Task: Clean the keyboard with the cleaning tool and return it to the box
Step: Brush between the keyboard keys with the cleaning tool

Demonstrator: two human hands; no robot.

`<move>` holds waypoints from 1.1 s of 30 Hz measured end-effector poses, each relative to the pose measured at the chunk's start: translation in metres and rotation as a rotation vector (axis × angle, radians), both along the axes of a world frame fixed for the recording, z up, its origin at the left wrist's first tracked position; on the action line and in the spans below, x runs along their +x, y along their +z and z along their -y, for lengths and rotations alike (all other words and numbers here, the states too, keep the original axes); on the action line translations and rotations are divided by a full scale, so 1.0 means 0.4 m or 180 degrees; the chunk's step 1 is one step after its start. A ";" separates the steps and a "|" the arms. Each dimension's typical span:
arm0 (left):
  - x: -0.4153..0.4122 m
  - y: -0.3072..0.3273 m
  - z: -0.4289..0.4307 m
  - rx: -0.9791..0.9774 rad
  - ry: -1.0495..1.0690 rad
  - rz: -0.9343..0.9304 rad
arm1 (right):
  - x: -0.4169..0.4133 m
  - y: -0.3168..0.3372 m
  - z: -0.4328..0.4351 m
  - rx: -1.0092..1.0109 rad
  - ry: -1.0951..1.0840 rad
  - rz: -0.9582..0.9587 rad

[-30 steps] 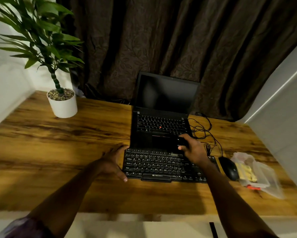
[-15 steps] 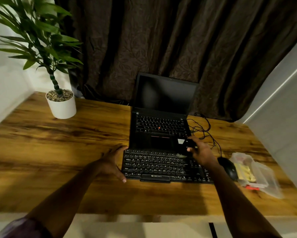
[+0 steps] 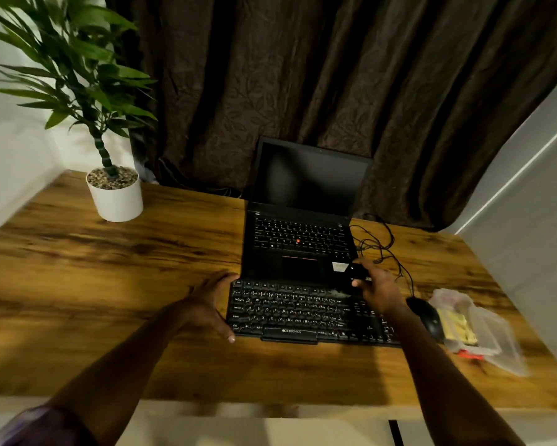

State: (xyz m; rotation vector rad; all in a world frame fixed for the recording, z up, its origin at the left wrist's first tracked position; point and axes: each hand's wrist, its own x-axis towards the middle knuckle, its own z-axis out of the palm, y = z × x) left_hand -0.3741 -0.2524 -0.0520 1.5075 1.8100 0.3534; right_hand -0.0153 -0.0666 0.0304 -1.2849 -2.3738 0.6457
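A black external keyboard (image 3: 296,312) lies on the wooden desk in front of an open laptop. My right hand (image 3: 378,288) grips a small black cleaning tool (image 3: 356,272), whose pale bristles touch the keyboard's top row right of centre. My left hand (image 3: 211,302) rests against the keyboard's left edge with fingers spread, holding nothing. A clear plastic box (image 3: 483,329) with yellow contents lies open at the right of the desk.
The black laptop (image 3: 302,220) stands open behind the keyboard with a dark screen. A black mouse (image 3: 426,315) and its tangled cable (image 3: 377,246) lie right of the keyboard. A potted plant (image 3: 116,194) stands at the back left. Dark curtains hang behind.
My right hand has carried the cleaning tool rightward along the keyboard's top row. My left hand has stayed at the keyboard's left edge.
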 end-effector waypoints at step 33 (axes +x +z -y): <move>0.004 0.005 -0.001 0.0092 -0.0034 0.0010 | -0.046 -0.015 0.008 -0.0116 -0.0054 -0.0086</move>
